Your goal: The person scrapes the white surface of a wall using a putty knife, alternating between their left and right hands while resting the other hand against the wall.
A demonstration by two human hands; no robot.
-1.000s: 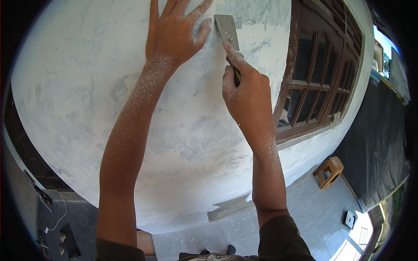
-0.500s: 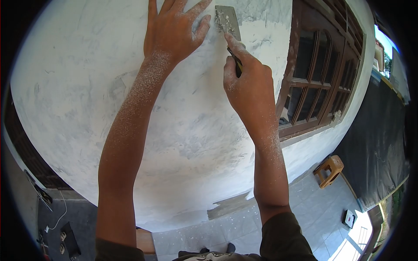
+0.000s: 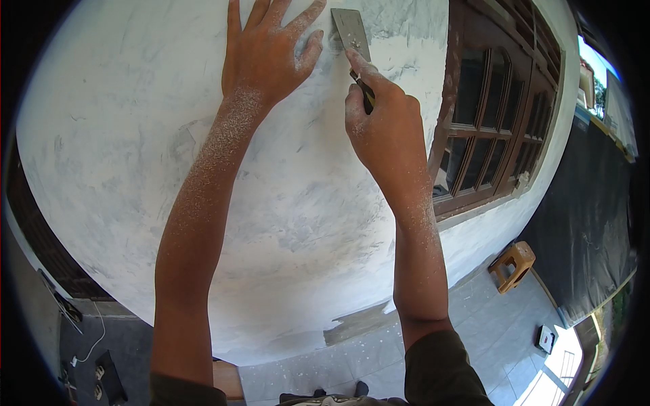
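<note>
My right hand [image 3: 386, 118] is closed round the handle of a putty knife [image 3: 351, 30], with the index finger stretched along its metal blade. The blade lies against the white, grey-smudged wall [image 3: 298, 176], and a few pale crumbs sit on it near the fingertip. To the left, my left hand [image 3: 267, 57] rests on the wall with its fingers spread and holds nothing; some fingertips are cut off by the top edge. White dust covers both hands and forearms.
A brown wooden window [image 3: 484, 108] is set in the wall at the right. On the grey tiled floor [image 3: 467, 331] stand a tan plastic stool [image 3: 512, 265] and a small white-and-black item [image 3: 544, 338]. Black sheeting [image 3: 582, 216] hangs at the far right. A white cable [image 3: 95, 338] lies lower left.
The putty knife and my right hand have shifted slightly left and up on the wall. Fewer crumbs show on the blade. My left hand stays spread in about the same place.
</note>
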